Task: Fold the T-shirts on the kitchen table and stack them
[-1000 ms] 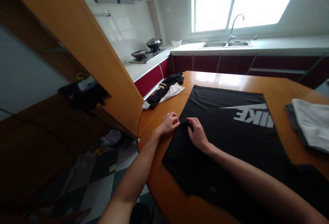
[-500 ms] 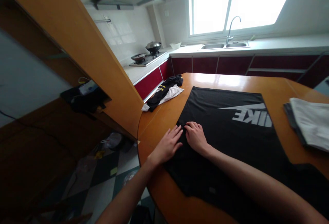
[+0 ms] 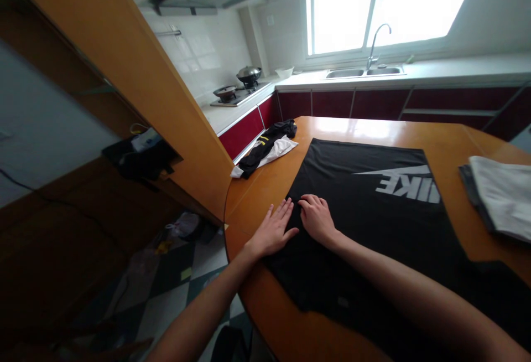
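A black shirt (image 3: pixel 373 229) with white lettering lies spread on the wooden table (image 3: pixel 244 207). My left hand (image 3: pixel 272 230) rests flat on its left edge, fingers stretched and the thumb apart. Just right of it, my right hand (image 3: pixel 317 217) has its fingers curled down onto the black cloth near the same edge. The fingertips of the two hands are close together but apart. Whether the right fingers pinch a bit of fabric is partly hidden, though they press against the shirt.
Crumpled black and white clothing (image 3: pixel 265 150) lies at the table's far left. Folded grey and white cloth (image 3: pixel 501 196) sits at the right edge. Beyond are a counter with a sink (image 3: pixel 365 72) and a stove (image 3: pixel 236 96). A wooden partition (image 3: pixel 182 107) stands at left.
My left hand has slid slightly, its fingers more spread and its thumb further out. My right hand stays nearly in place. The view has shifted a little.
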Available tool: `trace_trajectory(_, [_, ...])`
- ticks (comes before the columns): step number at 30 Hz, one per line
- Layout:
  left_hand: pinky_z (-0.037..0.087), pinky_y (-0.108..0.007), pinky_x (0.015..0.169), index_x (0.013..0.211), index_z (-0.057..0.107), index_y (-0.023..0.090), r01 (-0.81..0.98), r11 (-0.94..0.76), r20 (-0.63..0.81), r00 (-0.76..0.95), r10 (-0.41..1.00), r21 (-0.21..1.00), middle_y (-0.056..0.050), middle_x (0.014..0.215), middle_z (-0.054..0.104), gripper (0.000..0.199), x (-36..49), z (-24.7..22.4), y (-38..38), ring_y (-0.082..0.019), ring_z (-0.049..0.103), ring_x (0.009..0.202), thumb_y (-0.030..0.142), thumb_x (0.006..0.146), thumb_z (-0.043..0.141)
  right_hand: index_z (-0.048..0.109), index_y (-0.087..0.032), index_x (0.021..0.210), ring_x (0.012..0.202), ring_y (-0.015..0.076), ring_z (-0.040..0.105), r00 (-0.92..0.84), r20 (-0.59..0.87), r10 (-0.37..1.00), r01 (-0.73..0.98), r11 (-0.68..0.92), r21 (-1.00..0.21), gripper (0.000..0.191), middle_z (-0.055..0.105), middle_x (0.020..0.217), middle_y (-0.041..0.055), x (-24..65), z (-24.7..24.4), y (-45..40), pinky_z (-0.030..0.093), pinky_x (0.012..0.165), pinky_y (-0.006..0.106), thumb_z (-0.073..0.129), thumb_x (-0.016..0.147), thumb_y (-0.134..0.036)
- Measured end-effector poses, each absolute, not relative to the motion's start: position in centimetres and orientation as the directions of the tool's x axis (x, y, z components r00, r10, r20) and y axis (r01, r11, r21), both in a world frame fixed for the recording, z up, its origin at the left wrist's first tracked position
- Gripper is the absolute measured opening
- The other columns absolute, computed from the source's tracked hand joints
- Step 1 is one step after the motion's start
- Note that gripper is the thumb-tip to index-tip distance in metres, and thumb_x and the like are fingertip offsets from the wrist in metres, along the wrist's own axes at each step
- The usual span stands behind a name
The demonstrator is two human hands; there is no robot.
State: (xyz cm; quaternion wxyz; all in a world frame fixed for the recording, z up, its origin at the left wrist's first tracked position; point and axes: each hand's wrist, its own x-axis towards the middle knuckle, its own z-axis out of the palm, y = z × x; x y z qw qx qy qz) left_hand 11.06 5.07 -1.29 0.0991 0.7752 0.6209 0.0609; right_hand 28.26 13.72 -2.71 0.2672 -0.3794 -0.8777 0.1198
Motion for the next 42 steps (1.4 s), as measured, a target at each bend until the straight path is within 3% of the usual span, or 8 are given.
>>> trace_trajectory(7, [0.021, -0.052, 0.121, 0.158, 0.025, 0.02, 0.912, -0.066, 0.14, 0.01, 0.99, 0.405, -0.012, 0.163, 0.027, 0.057, 10.0, -1.4, 7.5, -0.024, 0.019, 0.153, 0.041, 0.105, 0.031, 0.07, -0.02, 0.113, 0.12, 0.0255, 0.055, -0.574, 0.378, 0.727, 0.587, 0.686, -0.429, 0.03, 0.066, 0.127, 0.0112, 28.3, -2.4, 13.6, 0.037, 0.102, 0.042, 0.049, 0.092, -0.015])
trace_trajectory(14, [0.007, -0.066, 0.119, 0.156, 0.03, 0.03, 0.932, -0.067, 0.046, 0.054, 0.997, 0.356, -0.006, 0.165, 0.025, 0.055, 9.3, -2.4, 8.5, -0.03, 0.011, 0.154, 0.043, 0.103, 0.038, 0.071, -0.021, 0.117, 0.124, 0.0242, 0.054, -0.567, 0.362, 0.74, 0.575, 0.67, -0.47, 0.036, 0.066, 0.131, 0.0094, 28.3, -2.7, 13.8, 0.036, 0.104, 0.042, 0.044, 0.094, -0.013])
trace_trajectory(20, [0.023, -0.044, 0.123, 0.158, 0.027, 0.02, 0.778, -0.101, 0.264, -0.087, 0.96, 0.621, -0.01, 0.163, 0.029, 0.055, 8.0, -0.6, 7.1, -0.02, 0.024, 0.151, 0.037, 0.105, 0.026, 0.066, -0.018, 0.128, 0.131, 0.0235, 0.051, -0.527, 0.337, 0.781, 0.606, 0.623, -0.495, 0.039, 0.061, 0.14, 0.0089, 28.2, -2.8, 14.0, 0.035, 0.108, 0.041, 0.043, 0.096, -0.017])
trace_trajectory(22, [0.023, -0.043, 0.124, 0.157, 0.029, 0.022, 0.803, -0.159, 0.254, 0.009, 0.967, 0.575, -0.008, 0.162, 0.032, 0.054, 8.4, -0.2, 5.8, -0.019, 0.025, 0.151, 0.036, 0.105, 0.03, 0.065, -0.018, 0.129, 0.134, 0.0242, 0.049, -0.55, 0.339, 0.763, 0.605, 0.644, -0.468, 0.039, 0.06, 0.142, 0.0095, 28.2, -3.0, 14.0, 0.033, 0.109, 0.042, 0.043, 0.096, -0.018])
trace_trajectory(25, [0.018, -0.047, 0.125, 0.158, 0.026, 0.027, 0.878, -0.245, 0.093, 0.227, 0.97, 0.412, -0.006, 0.164, 0.026, 0.058, 9.7, -0.2, 3.8, -0.022, 0.02, 0.152, 0.042, 0.104, 0.038, 0.064, -0.016, 0.131, 0.136, 0.0242, 0.047, -0.572, 0.348, 0.743, 0.601, 0.668, -0.439, 0.041, 0.059, 0.142, 0.0102, 28.2, -3.3, 14.0, 0.032, 0.11, 0.042, 0.043, 0.095, -0.016])
trace_trajectory(29, [0.012, -0.051, 0.124, 0.161, 0.014, 0.026, 0.92, -0.274, -0.027, 0.293, 0.956, 0.279, -0.009, 0.166, 0.014, 0.075, 10.5, -0.6, 2.8, -0.025, 0.011, 0.154, 0.056, 0.099, 0.044, 0.062, -0.016, 0.132, 0.137, 0.0242, 0.047, -0.572, 0.347, 0.743, 0.607, 0.668, -0.43, 0.043, 0.058, 0.143, 0.0108, 28.2, -3.5, 14.0, 0.032, 0.111, 0.043, 0.042, 0.094, -0.015])
trace_trajectory(36, [0.009, -0.053, 0.124, 0.161, 0.01, 0.025, 0.953, -0.183, -0.038, 0.198, 0.98, 0.242, -0.01, 0.166, 0.014, 0.074, 9.4, -1.1, 1.2, -0.026, 0.01, 0.154, 0.059, 0.101, 0.035, 0.063, -0.017, 0.131, 0.137, 0.024, 0.047, -0.567, 0.357, 0.742, 0.608, 0.67, -0.427, 0.042, 0.058, 0.143, 0.0102, 28.1, -3.4, 13.8, 0.031, 0.112, 0.043, 0.042, 0.095, -0.015])
trace_trajectory(42, [0.014, -0.051, 0.124, 0.161, 0.009, 0.023, 0.928, -0.105, 0.022, 0.104, 0.994, 0.358, -0.01, 0.166, 0.014, 0.064, 9.1, -0.4, 3.0, -0.022, 0.011, 0.154, 0.05, 0.105, 0.025, 0.063, -0.017, 0.131, 0.137, 0.0246, 0.047, -0.574, 0.348, 0.742, 0.605, 0.67, -0.431, 0.042, 0.058, 0.143, 0.0111, 28.1, -3.4, 13.8, 0.031, 0.11, 0.043, 0.044, 0.094, -0.014])
